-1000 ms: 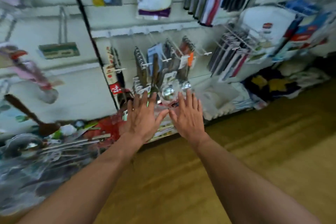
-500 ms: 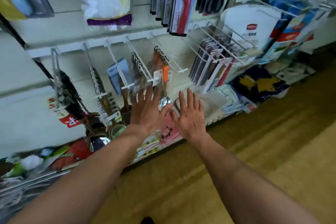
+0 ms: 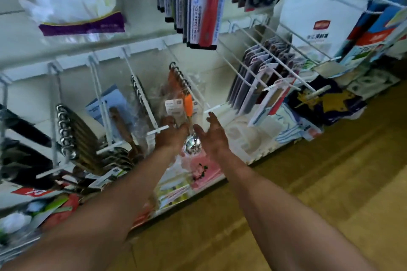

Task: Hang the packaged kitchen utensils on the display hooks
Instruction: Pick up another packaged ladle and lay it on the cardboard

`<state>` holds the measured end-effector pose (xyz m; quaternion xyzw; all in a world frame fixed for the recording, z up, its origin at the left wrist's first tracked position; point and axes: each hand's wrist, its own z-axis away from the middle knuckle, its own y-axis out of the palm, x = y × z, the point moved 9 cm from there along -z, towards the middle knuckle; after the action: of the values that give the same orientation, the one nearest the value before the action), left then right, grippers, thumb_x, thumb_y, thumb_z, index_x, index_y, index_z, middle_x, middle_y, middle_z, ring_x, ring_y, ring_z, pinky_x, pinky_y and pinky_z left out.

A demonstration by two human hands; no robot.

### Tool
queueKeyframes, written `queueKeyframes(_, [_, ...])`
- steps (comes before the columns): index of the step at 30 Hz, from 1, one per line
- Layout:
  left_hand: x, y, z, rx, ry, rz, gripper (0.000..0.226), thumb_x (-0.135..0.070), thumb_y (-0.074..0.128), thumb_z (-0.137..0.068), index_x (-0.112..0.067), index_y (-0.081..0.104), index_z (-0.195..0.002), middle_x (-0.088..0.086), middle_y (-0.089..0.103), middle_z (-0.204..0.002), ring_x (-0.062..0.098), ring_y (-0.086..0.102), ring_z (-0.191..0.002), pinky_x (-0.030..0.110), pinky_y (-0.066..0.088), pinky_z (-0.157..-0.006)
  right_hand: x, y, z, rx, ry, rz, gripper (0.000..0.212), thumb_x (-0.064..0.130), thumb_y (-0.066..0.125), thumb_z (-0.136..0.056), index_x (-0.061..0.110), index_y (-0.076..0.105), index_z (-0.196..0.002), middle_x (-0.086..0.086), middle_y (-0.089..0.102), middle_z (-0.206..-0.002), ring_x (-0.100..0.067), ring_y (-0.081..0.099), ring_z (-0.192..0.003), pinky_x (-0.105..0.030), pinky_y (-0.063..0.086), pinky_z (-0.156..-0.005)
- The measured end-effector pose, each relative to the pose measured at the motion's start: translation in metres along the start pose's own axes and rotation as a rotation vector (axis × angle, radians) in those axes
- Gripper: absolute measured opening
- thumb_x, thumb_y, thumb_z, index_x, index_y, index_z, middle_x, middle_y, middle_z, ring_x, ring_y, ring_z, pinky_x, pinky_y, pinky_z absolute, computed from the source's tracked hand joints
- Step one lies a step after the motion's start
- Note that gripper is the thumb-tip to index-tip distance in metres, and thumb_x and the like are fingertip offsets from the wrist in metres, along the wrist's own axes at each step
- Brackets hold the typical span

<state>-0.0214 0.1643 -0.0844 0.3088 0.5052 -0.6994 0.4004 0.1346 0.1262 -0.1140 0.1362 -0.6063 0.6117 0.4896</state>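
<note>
Packaged ladles with orange handles (image 3: 188,105) and a white label card (image 3: 174,106) hang on a white wire display hook (image 3: 184,82). One shiny steel ladle bowl (image 3: 192,145) hangs low between my two hands. My left hand (image 3: 171,136) reaches forward, its fingertips at the clear wrapping just below the label; the fingers are foreshortened and I see no grip. My right hand (image 3: 213,133) is held open, fingers up, just right of the bowl and below the tip of a bare hook (image 3: 214,108).
Wooden-handled utensils (image 3: 74,136) and black ones (image 3: 24,130) hang on hooks to the left. Flat carded packs (image 3: 262,86) fill the hooks to the right, and red spatula packs (image 3: 204,4) hang above. A low shelf holds a pink package (image 3: 203,171). Wooden floor (image 3: 319,193) lies on the right.
The view has swung right and closer to the orange-handled ladles. Both hands have reached further forward and now flank the shiny ladle bowl, the left at the packaging.
</note>
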Motion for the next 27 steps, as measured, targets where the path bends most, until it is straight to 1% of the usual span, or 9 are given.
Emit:
queueKeyframes(3, [0.001, 0.006, -0.017, -0.039, 0.017, 0.143, 0.047, -0.023, 0.077, -0.084, -0.009, 0.058, -0.125, -0.001, 0.060, -0.113, 0.019, 0.059, -0.105, 0.026, 0.042, -0.079, -0.001, 0.012, -0.021, 0.066, 0.063, -0.261, 0.041, 0.031, 0.076, -0.085, 0.018, 0.056, -0.118, -0.010, 0.069, -0.113, -0.029, 0.067, -0.103, -0.038, 0.053, -0.088])
queueKeyframes(5, [0.004, 0.010, -0.017, -0.040, 0.013, 0.154, 0.050, -0.025, 0.079, -0.082, -0.011, 0.060, -0.125, -0.001, 0.064, -0.111, 0.018, 0.061, -0.100, 0.026, 0.044, -0.078, -0.001, 0.015, -0.022, 0.107, 0.067, -0.319, 0.026, 0.026, 0.079, -0.083, 0.024, 0.058, -0.099, -0.009, 0.071, -0.097, -0.026, 0.068, -0.088, -0.037, 0.054, -0.082])
queueKeyframes(8, [0.020, 0.014, -0.020, -0.038, 0.028, 0.056, 0.048, -0.039, 0.078, -0.076, -0.022, 0.065, -0.119, 0.002, 0.072, -0.107, 0.022, 0.068, -0.097, 0.033, 0.055, -0.083, -0.004, 0.020, -0.013, 0.143, 0.086, -0.334, 0.035, 0.023, 0.082, -0.080, 0.015, 0.059, -0.105, -0.003, 0.067, -0.093, -0.018, 0.063, -0.082, -0.029, 0.050, -0.075])
queueKeyframes(10, [0.025, 0.012, -0.020, -0.031, 0.036, -0.005, 0.037, -0.037, 0.076, -0.080, -0.023, 0.070, -0.114, 0.002, 0.074, -0.107, 0.021, 0.068, -0.100, 0.032, 0.053, -0.088, -0.007, 0.023, -0.008, 0.167, 0.110, -0.494, 0.043, 0.007, 0.079, -0.081, 0.005, 0.054, -0.116, -0.013, 0.068, -0.102, -0.024, 0.066, -0.090, -0.030, 0.053, -0.076])
queueKeyframes(13, [0.016, 0.008, -0.011, 0.002, 0.077, 0.074, 0.017, -0.023, 0.077, -0.084, -0.014, 0.076, -0.098, 0.007, 0.075, -0.100, 0.018, 0.067, -0.094, 0.032, 0.050, -0.089, -0.016, 0.032, 0.002, 0.207, 0.291, -0.892, 0.009, -0.004, 0.050, -0.095, 0.004, 0.053, -0.097, -0.008, 0.069, -0.069, -0.014, 0.066, -0.059, -0.023, 0.052, -0.060])
queueKeyframes(16, [0.003, 0.002, -0.005, 0.025, 0.097, 0.179, 0.017, -0.005, 0.074, -0.085, -0.011, 0.075, -0.101, 0.007, 0.074, -0.099, 0.019, 0.066, -0.092, 0.037, 0.053, -0.094, -0.034, 0.041, 0.000, 0.215, 0.368, -1.000, 0.025, -0.023, 0.036, -0.090, -0.001, 0.048, -0.086, -0.005, 0.064, -0.049, -0.015, 0.063, -0.042, -0.026, 0.053, -0.050])
queueKeyframes(21, [-0.017, -0.002, 0.010, 0.024, 0.109, 0.220, 0.021, 0.000, 0.069, -0.088, 0.000, 0.070, -0.109, 0.007, 0.070, -0.094, 0.010, 0.061, -0.075, 0.010, 0.048, -0.065, -0.037, 0.039, 0.008, 0.319, 0.214, -0.791, 0.033, -0.032, 0.056, -0.074, -0.002, 0.066, -0.064, 0.000, 0.068, -0.055, -0.008, 0.064, -0.049, -0.020, 0.054, -0.055])
queueKeyframes(25, [-0.009, 0.001, 0.028, 0.028, 0.058, 0.269, 0.018, -0.003, 0.075, -0.083, 0.000, 0.070, -0.101, 0.014, 0.073, -0.099, 0.018, 0.063, -0.082, 0.031, 0.050, -0.076, -0.038, 0.035, 0.019, 0.391, 0.185, -0.705, 0.055, -0.024, 0.049, -0.086, 0.010, 0.066, -0.046, 0.000, 0.065, -0.050, -0.009, 0.064, -0.047, -0.020, 0.054, -0.057])
queueKeyframes(27, [-0.009, 0.005, 0.038, 0.083, 0.063, 0.295, 0.014, 0.000, 0.074, -0.084, -0.004, 0.069, -0.096, 0.012, 0.070, -0.094, 0.018, 0.062, -0.081, 0.029, 0.049, -0.073, -0.043, 0.035, 0.025, 0.416, 0.170, -0.691, 0.056, -0.024, 0.050, -0.086, 0.010, 0.063, -0.043, 0.002, 0.064, -0.050, -0.011, 0.063, -0.050, -0.025, 0.053, -0.064])
